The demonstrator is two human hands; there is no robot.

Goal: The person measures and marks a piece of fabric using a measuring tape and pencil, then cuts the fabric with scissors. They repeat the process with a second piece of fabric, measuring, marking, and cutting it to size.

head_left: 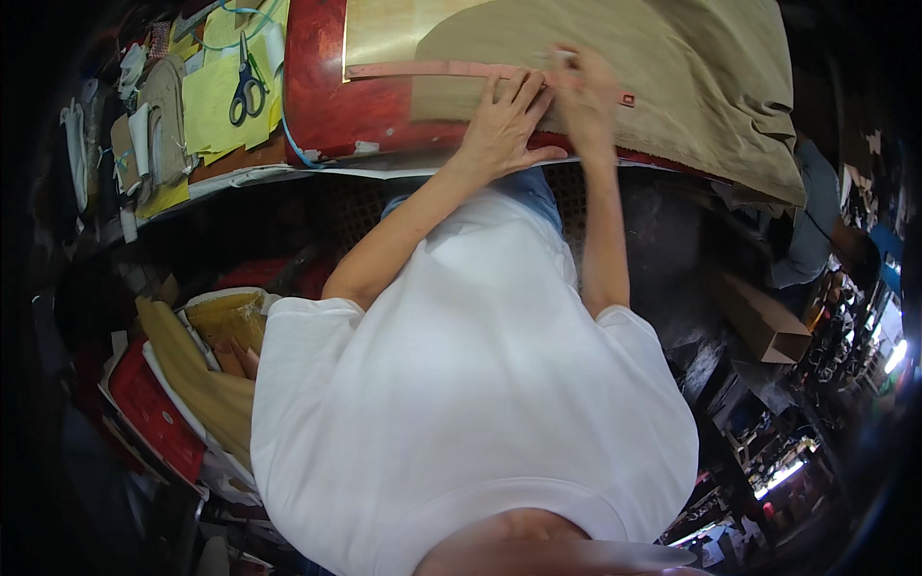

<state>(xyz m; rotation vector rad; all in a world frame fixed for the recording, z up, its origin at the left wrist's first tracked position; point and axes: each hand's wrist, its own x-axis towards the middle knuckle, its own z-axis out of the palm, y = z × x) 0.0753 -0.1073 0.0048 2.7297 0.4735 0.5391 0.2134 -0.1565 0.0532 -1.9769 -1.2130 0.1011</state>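
A long, thin pinkish strip like a ruler [423,69] lies across khaki cloth [672,67] on the worktable. With its fingers spread flat, my left hand [507,125] presses on the strip and the cloth beside it. My right hand [586,101] is just to the right, over the strip's right part. Motion smears it, but its fingers look curled round something small that I cannot make out. A red end piece [627,99] of the strip shows past that hand. Under the cloth, a pale yellow sheet [384,38] rests on the red tabletop [322,106].
Dark-handled scissors [247,96] lie on yellow paper [206,106] at the left, near stacked cloth pieces [163,115]. Folded khaki material [192,374] is piled at my left side. A cardboard box [759,312] stands right, near another person's sleeve [812,221].
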